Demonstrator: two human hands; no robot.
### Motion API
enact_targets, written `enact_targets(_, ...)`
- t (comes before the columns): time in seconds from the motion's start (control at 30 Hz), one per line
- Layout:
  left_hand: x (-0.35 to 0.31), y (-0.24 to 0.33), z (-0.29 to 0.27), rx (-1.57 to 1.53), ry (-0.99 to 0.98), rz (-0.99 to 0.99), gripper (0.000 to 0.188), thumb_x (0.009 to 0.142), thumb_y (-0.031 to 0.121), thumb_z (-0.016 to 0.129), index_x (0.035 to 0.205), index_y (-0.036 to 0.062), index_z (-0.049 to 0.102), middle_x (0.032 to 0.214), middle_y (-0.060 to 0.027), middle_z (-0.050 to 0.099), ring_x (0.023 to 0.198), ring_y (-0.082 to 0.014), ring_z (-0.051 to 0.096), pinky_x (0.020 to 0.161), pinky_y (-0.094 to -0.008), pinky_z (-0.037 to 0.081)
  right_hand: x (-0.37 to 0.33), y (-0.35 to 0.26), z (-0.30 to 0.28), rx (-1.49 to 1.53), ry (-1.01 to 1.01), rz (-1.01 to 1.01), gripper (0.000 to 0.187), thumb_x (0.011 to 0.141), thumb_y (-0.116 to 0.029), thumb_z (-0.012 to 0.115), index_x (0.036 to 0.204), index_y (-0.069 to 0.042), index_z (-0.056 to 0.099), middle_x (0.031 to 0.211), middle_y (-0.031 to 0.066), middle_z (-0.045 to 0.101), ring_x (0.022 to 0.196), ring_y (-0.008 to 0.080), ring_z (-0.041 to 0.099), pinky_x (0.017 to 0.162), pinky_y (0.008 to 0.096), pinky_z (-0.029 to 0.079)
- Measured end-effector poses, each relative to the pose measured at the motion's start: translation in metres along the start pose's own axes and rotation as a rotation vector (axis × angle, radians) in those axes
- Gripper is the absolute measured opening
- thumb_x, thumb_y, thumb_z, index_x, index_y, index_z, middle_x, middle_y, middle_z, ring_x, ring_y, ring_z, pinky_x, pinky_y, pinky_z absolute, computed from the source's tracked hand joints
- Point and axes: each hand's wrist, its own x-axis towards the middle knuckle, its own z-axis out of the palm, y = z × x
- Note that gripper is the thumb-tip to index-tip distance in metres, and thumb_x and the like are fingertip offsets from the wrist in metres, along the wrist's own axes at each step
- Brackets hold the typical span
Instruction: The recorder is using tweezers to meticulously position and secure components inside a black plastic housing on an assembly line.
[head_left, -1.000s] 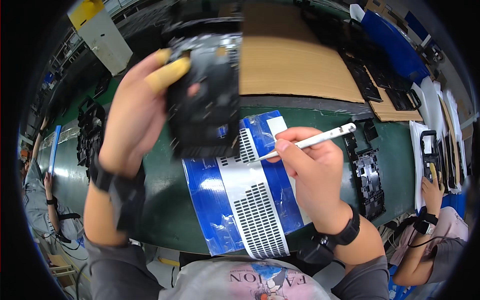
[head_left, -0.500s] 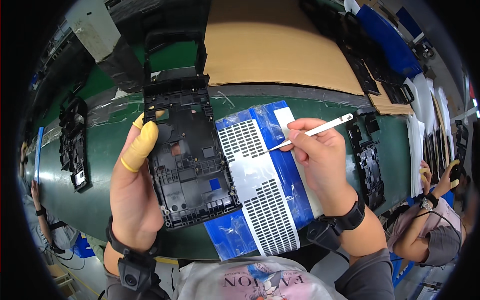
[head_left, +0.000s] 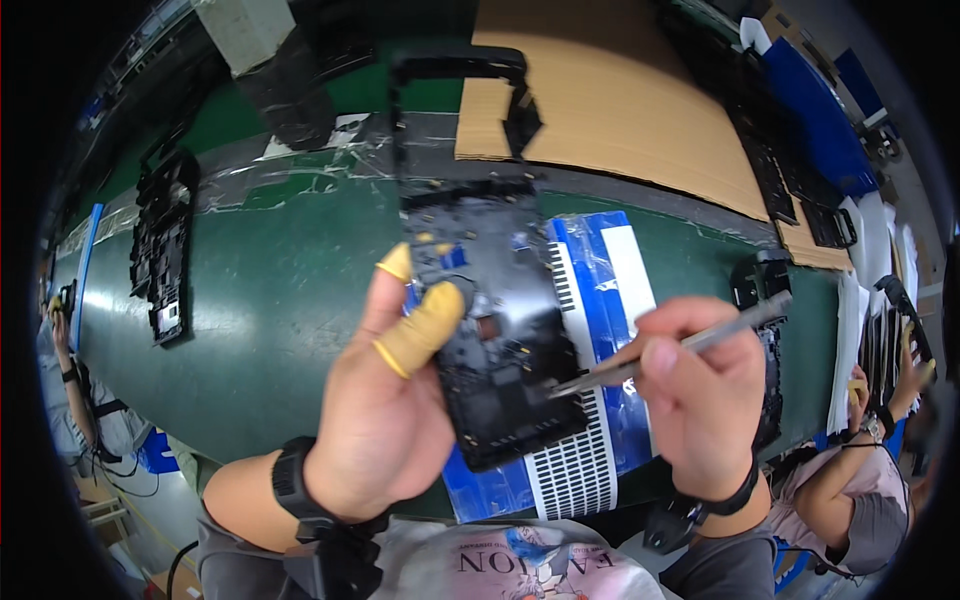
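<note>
My left hand (head_left: 375, 435), with yellow finger cots on thumb and finger, grips the left edge of a black plastic housing (head_left: 505, 290) with a frame-like handle at its far end. The housing is held raised and looks blurred. My right hand (head_left: 705, 405) pinches metal tweezers (head_left: 725, 332), their tip over the housing's near right part. Whether the tip touches it, or carries a small piece, I cannot make out. Behind the housing lies a white sheet (head_left: 575, 480) with rows of small black rectangular pieces, on a blue plastic-wrapped board (head_left: 490, 488).
Another black housing (head_left: 165, 250) lies at the left of the green table (head_left: 270, 300), and one (head_left: 768, 350) lies beyond my right hand. Cardboard (head_left: 610, 110) covers the far side. White sheets (head_left: 850, 310) stand at the right, near a co-worker's hands (head_left: 890, 390).
The tweezers have moved from the white sheet to over the housing's near end. My left hand has shifted the housing rightward, so it covers more of the sheet.
</note>
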Motion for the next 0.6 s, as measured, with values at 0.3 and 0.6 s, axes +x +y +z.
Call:
enact_targets(0.3, -0.006, -0.010, -0.003, -0.040, -0.062, 0.037, 0.042, 0.084, 0.017, 0.042, 0.122, 0.0084, 0.027, 0.114, -0.0086, 0.043, 0.101, -0.0193, 0.045, 0.084, -0.0339, 0.041, -0.011, 0.011, 0.010, -0.009, -0.036, 0.011, 0.018, 0.075, 0.005, 0.053, 0.092, 0.007, 0.053, 0.078, 0.0109, 0.059, 0.070, 0.0104, 0.056, 0.063, 0.0185, 0.044)
enact_targets(0.6, -0.006, -0.009, -0.001, -0.045, -0.043, 0.035, 0.043, 0.083, 0.017, 0.044, 0.122, 0.0084, 0.028, 0.113, -0.0083, 0.043, 0.100, -0.0194, 0.046, 0.084, -0.0349, 0.040, -0.009, 0.012, 0.012, 0.006, -0.034, 0.018, 0.019, 0.075, 0.005, 0.054, 0.093, 0.007, 0.053, 0.079, 0.0114, 0.059, 0.070, 0.0116, 0.057, 0.064, 0.0198, 0.046)
